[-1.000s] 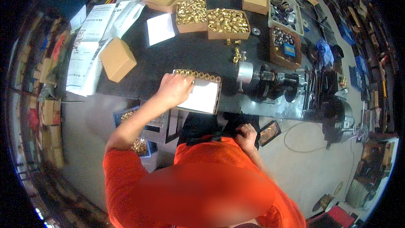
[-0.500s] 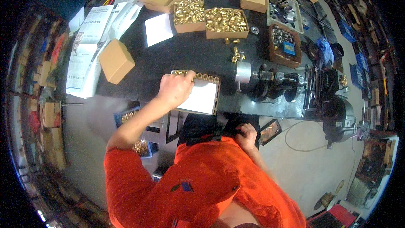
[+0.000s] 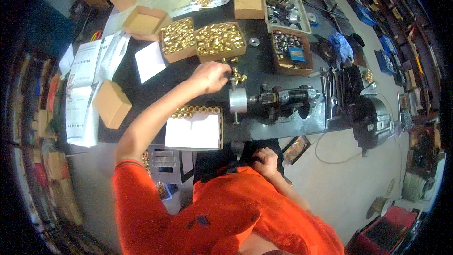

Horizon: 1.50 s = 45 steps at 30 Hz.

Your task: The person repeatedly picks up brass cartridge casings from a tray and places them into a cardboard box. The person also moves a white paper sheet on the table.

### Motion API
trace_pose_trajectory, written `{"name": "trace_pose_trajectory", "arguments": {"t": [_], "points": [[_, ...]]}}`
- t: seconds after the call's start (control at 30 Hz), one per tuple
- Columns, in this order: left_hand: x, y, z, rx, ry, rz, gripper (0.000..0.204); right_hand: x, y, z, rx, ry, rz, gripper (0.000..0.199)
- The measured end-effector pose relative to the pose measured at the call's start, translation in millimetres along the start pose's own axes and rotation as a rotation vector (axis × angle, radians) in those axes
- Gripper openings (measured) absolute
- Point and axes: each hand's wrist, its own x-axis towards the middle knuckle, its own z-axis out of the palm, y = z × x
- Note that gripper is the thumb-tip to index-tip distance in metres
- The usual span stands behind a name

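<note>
My left hand [image 3: 211, 78] reaches over the dark bench, its fingers bent and drawn together beside a few loose brass fittings [image 3: 240, 77]. What lies under those fingertips is hidden. Nearer to me is a shallow box [image 3: 221, 134] with a white sheet [image 3: 194, 132] in it and brass fittings [image 3: 184, 112] standing in rows along its far side. On my lap my right hand [image 3: 265, 161] rests with curled fingers and nothing visible in them. Just right of my left hand stands a metal fixture [image 3: 238, 100] with a cylindrical end.
Two cartons full of brass pieces [image 3: 220, 40] [image 3: 178, 39] stand beyond my left hand. Further right are a box of steel parts [image 3: 292, 66] and a grey tray [image 3: 302, 23]. Newspaper [image 3: 82, 97] and a brown carton [image 3: 112, 104] lie at left. A dark machine [image 3: 373, 118] sits far right.
My left hand has left the row of fittings in the shallow box and moved away from me to the loose brass pieces. My right hand stays on my lap. The view has shifted.
</note>
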Motion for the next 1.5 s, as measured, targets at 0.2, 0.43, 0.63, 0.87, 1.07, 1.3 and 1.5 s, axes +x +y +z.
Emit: {"name": "trace_pose_trajectory", "arguments": {"t": [0.2,0.43,0.63,0.87,1.07,1.3,1.5], "points": [[31.2,12.2,24.9,0.184,-0.121,0.043,0.028,3.2,-7.3,-6.4,0.044,0.001,0.031,0.020],[38.4,5.4,33.3,-0.065,-0.084,-0.105,0.026,5.6,-9.0,-10.5,0.054,-0.013,0.026,0.019],[35.2,-7.1,26.8,-0.095,0.028,-0.087,0.019,3.3,-4.2,-2.4,0.047,0.033,-0.005,0.022],[-1.7,-22.5,-8.6,0.268,-0.046,-0.154,0.023,5.0,-7.9,-5.4,0.039,-0.008,0.030,0.022],[-21.6,-34.3,-14.0,0.444,-0.193,0.020,0.017,1.5,-4.3,-3.9,0.037,0.007,0.033,0.023],[-42.4,-57.4,-10.0,0.370,-0.145,-0.055,0.013,-0.8,-2.1,-1.8,0.029,-0.039,0.044,0.023],[-57.2,-58.2,-16.0,0.221,-0.114,-0.252,0.010,0.6,-4.9,0.2,0.008,-0.020,0.019,0.024]]}}
